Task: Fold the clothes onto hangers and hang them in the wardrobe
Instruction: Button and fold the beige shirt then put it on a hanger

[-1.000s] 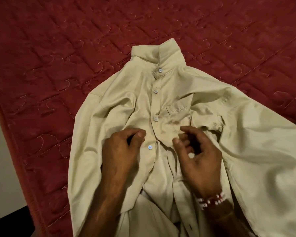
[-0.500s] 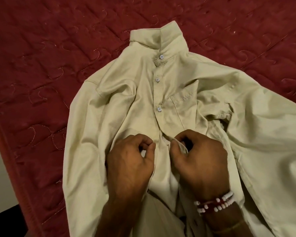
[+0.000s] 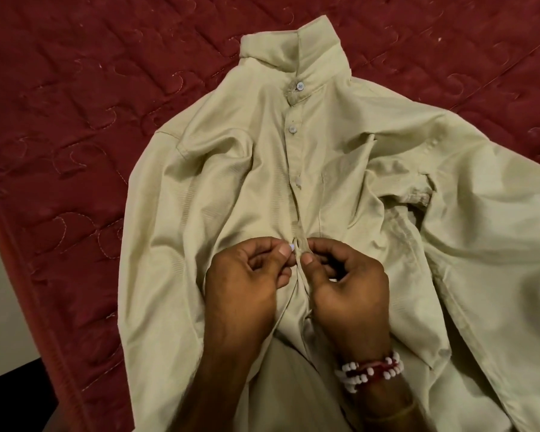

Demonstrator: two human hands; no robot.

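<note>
A beige button-up shirt (image 3: 231, 169) lies face up on a red quilted bedspread, collar pointing away from me, sleeves spread to both sides. Its top three buttons look fastened. At the placket, mid-chest, my left hand (image 3: 247, 285) pinches a small pale button (image 3: 291, 246) and the cloth edge beside it. My right hand (image 3: 349, 288), with a red and white bead bracelet on the wrist, pinches the opposite placket edge right against it. No hanger or wardrobe is in view.
The red quilted bedspread (image 3: 75, 120) covers the bed under the shirt; its edge (image 3: 35, 307) runs diagonally down the left side, with pale floor (image 3: 0, 307) beyond. The shirt's right sleeve (image 3: 496, 244) spreads wide toward the frame's right edge.
Both hands closed from loose fingers over the placket into pinches and drew together at the fourth button. The view shifted closer over the shirt.
</note>
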